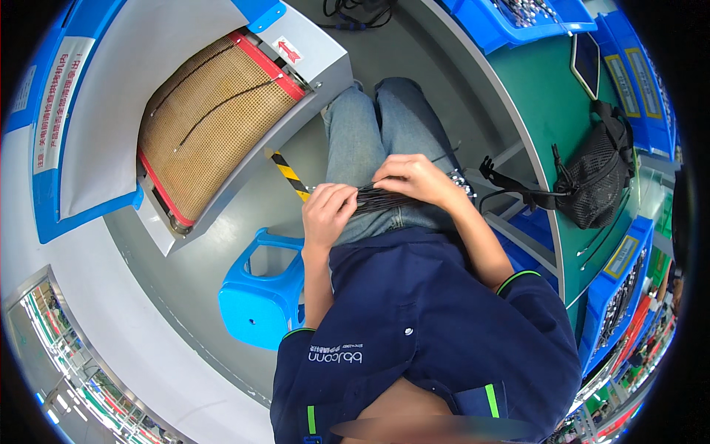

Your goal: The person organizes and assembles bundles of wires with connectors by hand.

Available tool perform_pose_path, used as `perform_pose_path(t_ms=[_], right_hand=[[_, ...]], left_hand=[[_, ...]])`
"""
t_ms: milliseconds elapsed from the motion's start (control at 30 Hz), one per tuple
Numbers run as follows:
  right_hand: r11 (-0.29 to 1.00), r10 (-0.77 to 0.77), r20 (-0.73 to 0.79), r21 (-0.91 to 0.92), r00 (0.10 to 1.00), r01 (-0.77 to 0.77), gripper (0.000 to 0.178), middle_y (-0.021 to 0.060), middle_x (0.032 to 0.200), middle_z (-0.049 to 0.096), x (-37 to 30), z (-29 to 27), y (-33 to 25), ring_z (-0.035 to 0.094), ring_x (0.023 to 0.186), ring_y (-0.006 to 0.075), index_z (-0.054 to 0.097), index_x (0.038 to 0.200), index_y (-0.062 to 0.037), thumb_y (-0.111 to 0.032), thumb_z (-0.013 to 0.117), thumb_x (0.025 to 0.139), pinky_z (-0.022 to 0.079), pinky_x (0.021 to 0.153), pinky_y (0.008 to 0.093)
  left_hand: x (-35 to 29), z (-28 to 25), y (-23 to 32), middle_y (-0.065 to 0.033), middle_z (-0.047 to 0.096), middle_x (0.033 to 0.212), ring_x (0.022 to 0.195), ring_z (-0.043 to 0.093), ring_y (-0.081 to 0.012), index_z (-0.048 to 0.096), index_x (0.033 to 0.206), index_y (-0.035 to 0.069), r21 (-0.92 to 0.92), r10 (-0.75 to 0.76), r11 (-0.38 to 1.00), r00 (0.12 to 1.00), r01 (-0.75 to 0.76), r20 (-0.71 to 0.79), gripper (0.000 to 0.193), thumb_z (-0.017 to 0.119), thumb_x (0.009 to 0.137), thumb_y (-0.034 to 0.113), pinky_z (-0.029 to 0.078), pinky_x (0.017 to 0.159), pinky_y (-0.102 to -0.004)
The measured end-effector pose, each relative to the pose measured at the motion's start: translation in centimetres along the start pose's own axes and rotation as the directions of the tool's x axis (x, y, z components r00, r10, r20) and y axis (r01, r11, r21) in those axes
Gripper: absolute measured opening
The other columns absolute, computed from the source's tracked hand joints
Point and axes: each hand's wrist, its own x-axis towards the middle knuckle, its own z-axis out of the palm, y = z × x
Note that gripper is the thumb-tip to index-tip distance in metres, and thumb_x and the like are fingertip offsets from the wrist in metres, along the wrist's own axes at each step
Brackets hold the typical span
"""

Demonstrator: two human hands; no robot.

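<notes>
A bundle of thin black cables (383,203) lies across my lap, with shiny metal ends (463,183) sticking out on the right. My left hand (325,213) is closed on the bundle's left end, thumb and fingers pressed together. Over the top of the bundle, my right hand (416,180) pinches at the cables, its fingertips bent down near the middle. The fingers hide part of the cables, so I cannot tell whether a single strand is held apart.
Two dark cables lie on the mesh belt (214,111) of a conveyor machine at left. A blue stool (255,300) stands beside my left arm. On the right, a green table (518,85) bears a black mesh bag (597,177), a tablet-like device (585,65) and blue bins (510,33).
</notes>
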Motion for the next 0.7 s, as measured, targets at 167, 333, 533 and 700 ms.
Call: perform_pose_path(t_ms=[167, 333, 533, 700], right_hand=[[1.000, 0.001, 0.007, 0.008, 1.000, -0.001, 0.009, 0.0090, 0.079, 0.065, 0.1, 0.1, 0.0, 0.063, 0.071, 0.0237, 0.068, 0.086, -0.0018, -0.008, 0.070, 0.079, 0.050, 0.063, 0.0318], [1.000, 0.005, 0.041, 0.007, 0.999, -0.005, 0.012, 0.0100, 0.080, 0.064, 0.2, -0.2, 0.3, 0.063, 0.072, 0.0247, 0.067, 0.088, -0.0019, -0.010, 0.069, 0.080, 0.050, 0.064, 0.0329], [0.969, 0.127, -0.016, -0.214, 0.992, -0.127, 0.013, 0.0099, 0.083, 0.065, -0.7, -5.0, 1.7, 0.063, 0.079, 0.0253, 0.066, 0.087, -0.0027, -0.014, 0.068, 0.081, 0.049, 0.070, 0.0336], [0.964, 0.170, -0.073, -0.193, 0.983, -0.181, 0.012, 0.0095, 0.083, 0.063, -1.1, -6.5, 1.5, 0.062, 0.078, 0.0269, 0.065, 0.089, -0.0042, -0.013, 0.067, 0.080, 0.050, 0.069, 0.0351]], left_hand=[[0.2, 0.3, -0.1, -0.0063, 0.067, 0.080, 0.075, 0.063, -0.0232, 0.066, 0.081, 0.004, -0.051, -0.014, 0.999, 1.000, 0.014, 0.000, 0.015, 0.072, 0.069, -0.001, 0.050, 0.067, -0.0326], [0.6, -0.2, -0.5, -0.0055, 0.066, 0.079, 0.075, 0.063, -0.0230, 0.066, 0.081, 0.005, -0.010, 0.012, 1.000, 1.000, -0.012, 0.024, 0.014, 0.072, 0.069, 0.000, 0.051, 0.066, -0.0327], [-1.6, -4.0, -4.0, -0.0086, 0.066, 0.081, 0.074, 0.063, -0.0209, 0.065, 0.081, 0.002, 0.024, -0.291, 0.955, 0.953, 0.294, -0.087, 0.010, 0.071, 0.073, 0.000, 0.050, 0.067, -0.0301], [-2.9, -5.7, -5.4, -0.0088, 0.065, 0.081, 0.073, 0.060, -0.0179, 0.065, 0.083, 0.001, 0.025, -0.409, 0.910, 0.905, 0.414, -0.120, 0.010, 0.070, 0.075, 0.000, 0.049, 0.067, -0.0282]])
